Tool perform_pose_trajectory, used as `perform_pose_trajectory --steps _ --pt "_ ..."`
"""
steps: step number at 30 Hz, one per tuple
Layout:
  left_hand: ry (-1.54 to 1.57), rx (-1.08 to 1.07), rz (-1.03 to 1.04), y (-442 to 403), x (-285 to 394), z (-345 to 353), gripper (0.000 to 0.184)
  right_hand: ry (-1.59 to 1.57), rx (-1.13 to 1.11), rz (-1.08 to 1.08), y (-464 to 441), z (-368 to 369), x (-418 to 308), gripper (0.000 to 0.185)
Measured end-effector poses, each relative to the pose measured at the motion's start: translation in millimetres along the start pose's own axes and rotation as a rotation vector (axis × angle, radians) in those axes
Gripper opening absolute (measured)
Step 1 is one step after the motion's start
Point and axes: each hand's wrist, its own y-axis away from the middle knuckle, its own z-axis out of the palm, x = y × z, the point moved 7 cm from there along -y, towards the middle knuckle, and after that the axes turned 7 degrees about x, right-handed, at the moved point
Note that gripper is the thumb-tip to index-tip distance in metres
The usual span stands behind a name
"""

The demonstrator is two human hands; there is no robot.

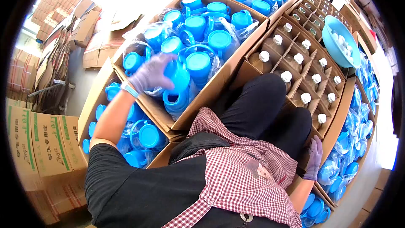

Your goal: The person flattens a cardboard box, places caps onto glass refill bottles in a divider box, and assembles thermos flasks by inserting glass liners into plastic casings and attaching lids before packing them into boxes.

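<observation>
My left hand (154,74), in a light purple glove, is closed round the side of a blue plastic mug (177,77) above an open carton (236,59). More blue mugs (195,27) with handles fill that carton, several bottom up, with clear plastic bags among them. My right hand (314,157), gloved too, lies beside my lap at the edge of another carton (336,124), its fingers stretched out and holding nothing. Near it is a divided carton holding several bottles with white caps (322,118).
A light blue basin (331,44) with small white pieces stands on the cartons at right. More mugs (152,136) fill a carton at lower left. Printed cardboard boxes (46,139) and flattened cardboard (50,63) are stacked farther left.
</observation>
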Motion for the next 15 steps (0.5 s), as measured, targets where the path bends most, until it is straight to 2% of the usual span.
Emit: perform_pose_trajectory --steps 1,3,5,6,7,10,13,15 --pt "0.096 0.081 -0.024 -19 -5 -28 0.101 0.045 0.018 -0.012 2 -4 3 0.046" --pt "0.009 0.334 0.059 -59 22 -76 0.101 0.133 0.045 -0.04 8 -9 8 0.046" --pt "-0.086 0.434 -0.003 -115 47 -84 0.102 0.231 0.042 -0.081 12 -5 12 0.044" --pt "-0.099 0.473 0.013 -151 55 -78 0.103 0.28 0.053 -0.1 15 -6 14 0.043" --pt "-0.109 0.515 0.036 -192 61 -67 0.103 0.394 0.027 -0.223 13 -4 22 0.039" --pt "-0.092 0.597 0.077 -312 90 -29 0.107 0.337 0.011 -0.074 24 17 -13 0.038" --pt "-0.111 0.586 0.025 -395 136 -11 0.107 0.46 0.082 -0.228 26 9 -17 0.043" --pt "-0.098 0.574 -0.002 -444 156 0 0.106 0.462 0.082 -0.159 33 2 -24 0.045"
